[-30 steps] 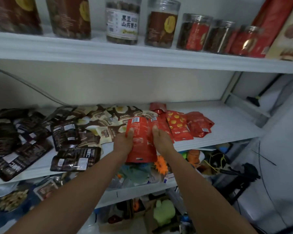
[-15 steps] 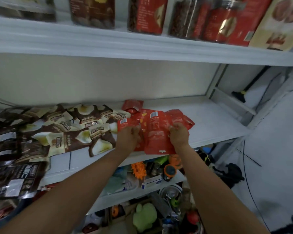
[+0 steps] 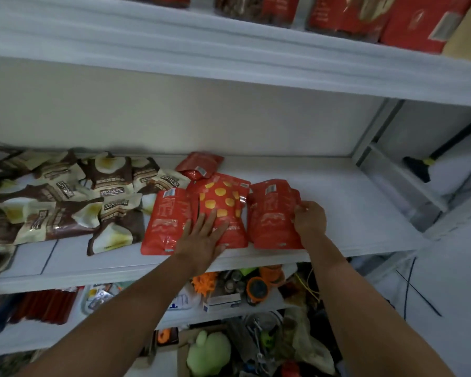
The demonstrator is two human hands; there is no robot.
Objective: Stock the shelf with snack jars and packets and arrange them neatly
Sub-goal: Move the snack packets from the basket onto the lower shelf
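Note:
Red snack packets lie side by side on the white middle shelf (image 3: 351,202). My left hand (image 3: 203,236) lies flat with spread fingers on the dotted red packet (image 3: 220,202) and the red packet (image 3: 166,221) to its left. My right hand (image 3: 309,217) pinches the right edge of another red packet (image 3: 272,213), which lies flat on the shelf. One more red packet (image 3: 200,164) rests behind them near the back wall. Brown and cream packets (image 3: 74,197) cover the shelf's left part.
The upper shelf (image 3: 229,53) carries jars and red packs (image 3: 343,14). Below, a lower shelf (image 3: 229,292) is crowded with small items, and a green plush toy (image 3: 208,355) sits lower still. A broom (image 3: 419,167) leans at the far right. The middle shelf's right part is bare.
The red packets that both hands held together now lie spread in a row on the shelf. My left hand has flattened onto them; my right has moved right with one packet.

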